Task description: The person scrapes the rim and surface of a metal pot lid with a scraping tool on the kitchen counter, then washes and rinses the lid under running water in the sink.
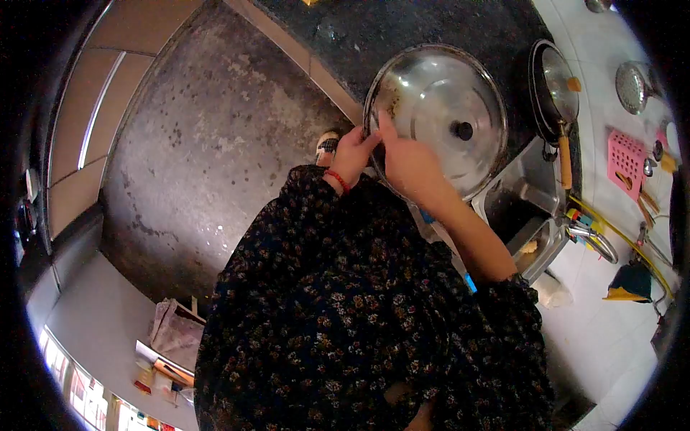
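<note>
A large, shiny round metal lid (438, 108) with a black knob and brown stains near its left side fills the area before me. My left hand (352, 156), with a red band at the wrist, is closed on the lid's near left rim. My right hand (408, 164) lies over the lid's near left part, close beside my left hand. Its index finger points up along the stained metal, while the other fingers are curled and mostly hidden. Anything inside them cannot be made out.
Right of the lid is a metal sink (535, 179) with a faucet (593, 235). A wooden-handled pan (553, 90) leans by the white wall, where a skimmer (631, 87) and a pink holder (627, 161) hang. A dark counter (338, 32) lies beyond; stained floor (208, 136) spreads left.
</note>
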Demonstrator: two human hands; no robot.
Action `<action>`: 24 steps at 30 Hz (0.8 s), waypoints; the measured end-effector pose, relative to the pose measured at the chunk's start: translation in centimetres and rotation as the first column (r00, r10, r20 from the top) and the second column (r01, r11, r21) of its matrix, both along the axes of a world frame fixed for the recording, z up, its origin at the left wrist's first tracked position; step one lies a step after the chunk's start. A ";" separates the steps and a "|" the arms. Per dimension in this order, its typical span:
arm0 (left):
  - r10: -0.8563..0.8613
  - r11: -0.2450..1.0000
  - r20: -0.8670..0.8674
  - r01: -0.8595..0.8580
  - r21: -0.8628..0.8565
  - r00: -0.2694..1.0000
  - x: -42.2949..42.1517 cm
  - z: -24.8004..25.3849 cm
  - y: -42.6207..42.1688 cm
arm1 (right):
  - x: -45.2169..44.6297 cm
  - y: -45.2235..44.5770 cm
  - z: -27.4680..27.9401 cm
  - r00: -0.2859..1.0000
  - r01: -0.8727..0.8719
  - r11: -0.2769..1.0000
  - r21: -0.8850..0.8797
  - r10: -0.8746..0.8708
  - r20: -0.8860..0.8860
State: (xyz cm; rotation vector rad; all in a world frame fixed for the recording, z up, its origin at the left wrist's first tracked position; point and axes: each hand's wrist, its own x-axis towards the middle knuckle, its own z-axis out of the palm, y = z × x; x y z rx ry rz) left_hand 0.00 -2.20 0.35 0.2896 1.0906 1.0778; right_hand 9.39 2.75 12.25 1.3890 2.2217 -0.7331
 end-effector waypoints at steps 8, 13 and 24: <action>-0.074 0.997 -0.090 0.076 0.021 0.993 -0.3 1.3 0.3 | -0.6 1.9 -1.3 0.999 0.020 0.985 0.171 -0.015 -0.029; -0.130 0.990 -0.100 0.135 0.046 0.986 -0.3 0.7 0.2 | -0.8 2.8 -1.2 0.996 0.067 0.968 0.243 -0.049 -0.079; -0.062 0.997 -0.073 0.066 0.047 0.995 0.2 -0.8 0.2 | -1.9 1.4 -1.0 0.999 0.038 0.980 0.197 -0.040 0.009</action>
